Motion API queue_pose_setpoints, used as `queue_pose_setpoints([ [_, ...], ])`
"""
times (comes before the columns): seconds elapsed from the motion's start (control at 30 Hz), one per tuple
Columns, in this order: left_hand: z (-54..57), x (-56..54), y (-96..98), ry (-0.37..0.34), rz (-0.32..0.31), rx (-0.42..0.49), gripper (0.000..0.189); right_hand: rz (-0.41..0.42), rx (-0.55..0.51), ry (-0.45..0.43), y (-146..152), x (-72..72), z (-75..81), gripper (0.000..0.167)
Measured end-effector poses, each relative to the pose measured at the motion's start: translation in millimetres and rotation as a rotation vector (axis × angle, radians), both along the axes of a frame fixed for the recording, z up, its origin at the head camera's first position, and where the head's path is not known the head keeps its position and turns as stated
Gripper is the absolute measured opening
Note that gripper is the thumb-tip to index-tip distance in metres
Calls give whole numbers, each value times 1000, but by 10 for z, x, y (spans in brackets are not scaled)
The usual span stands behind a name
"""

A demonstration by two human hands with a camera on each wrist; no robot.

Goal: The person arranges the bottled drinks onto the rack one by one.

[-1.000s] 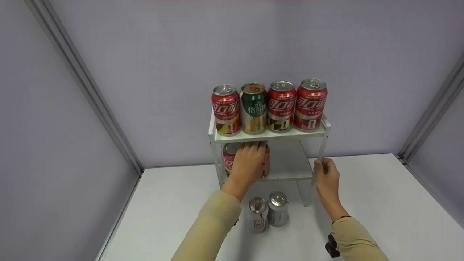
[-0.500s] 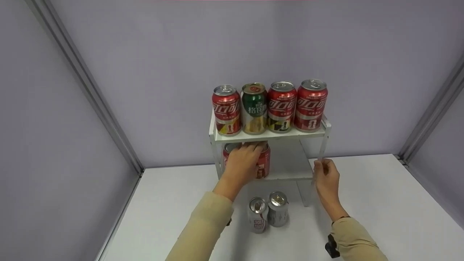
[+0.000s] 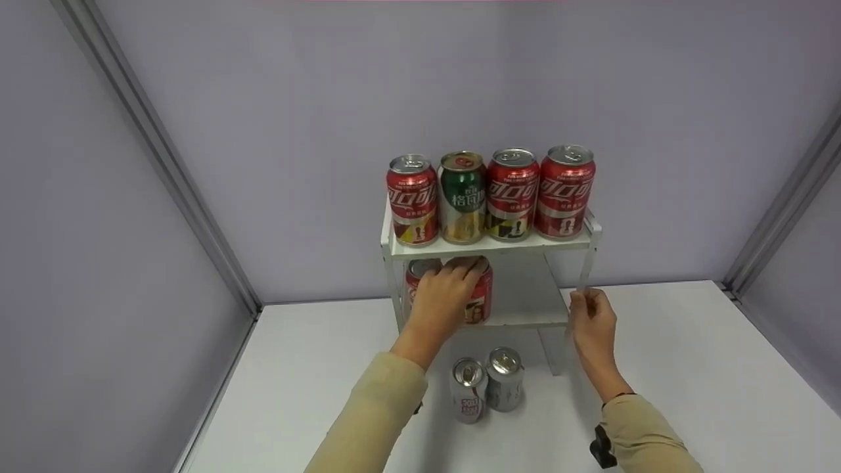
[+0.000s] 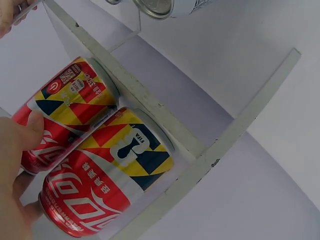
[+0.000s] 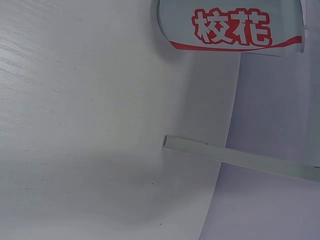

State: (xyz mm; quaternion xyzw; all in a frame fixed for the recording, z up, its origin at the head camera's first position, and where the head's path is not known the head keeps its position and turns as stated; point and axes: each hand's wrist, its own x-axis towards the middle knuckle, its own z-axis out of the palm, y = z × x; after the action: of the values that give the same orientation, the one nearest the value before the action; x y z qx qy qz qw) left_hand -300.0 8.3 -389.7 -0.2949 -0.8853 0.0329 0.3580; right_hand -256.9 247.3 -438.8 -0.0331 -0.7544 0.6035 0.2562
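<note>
On the lower shelf of a white two-tier rack (image 3: 525, 295) stand two red cola cans side by side. My left hand (image 3: 441, 295) reaches in from the front and grips the right-hand cola can (image 3: 483, 295) near its top. The left wrist view shows the thumb (image 4: 34, 131) on that can's side, with fingertips in behind. The left-hand cola can (image 4: 100, 190) sits close beside it, partly hidden by the hand in the head view. My right hand (image 3: 593, 322) pinches the rack's front right post (image 3: 587, 266); it is out of sight in the right wrist view.
Along the top shelf stand three red cola cans (image 3: 414, 203) and a green-and-gold can (image 3: 462, 200). Two silver-white cans, one in front (image 3: 468, 394) and one behind it to the right (image 3: 504, 381), stand on the white table (image 3: 309, 368) under the rack. Grey walls enclose the table.
My left hand has shifted slightly left and its wrist has turned, so more of the gripped can's front and its print shows. The right hand has stayed on the post.
</note>
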Motion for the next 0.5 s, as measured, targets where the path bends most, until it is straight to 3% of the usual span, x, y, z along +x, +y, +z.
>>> queue_pose_setpoints([
  [0.13, -20, 0, 54, 28, 47, 9, 50, -11, 16, -9, 12, -12, -9, 20],
  [0.27, -65, -9, 85, 58, 60, 56, 38, -18, 3, -29, 87, -114, -154, 21],
  [0.37, -93, -17, 85, 54, 55, 79, 39, -26, -1, -36, 143, -199, -273, 22],
  [0.5, -112, -23, 41, -5, 33, 76, 49, -25, 2, -23, 154, -216, -300, 22],
])
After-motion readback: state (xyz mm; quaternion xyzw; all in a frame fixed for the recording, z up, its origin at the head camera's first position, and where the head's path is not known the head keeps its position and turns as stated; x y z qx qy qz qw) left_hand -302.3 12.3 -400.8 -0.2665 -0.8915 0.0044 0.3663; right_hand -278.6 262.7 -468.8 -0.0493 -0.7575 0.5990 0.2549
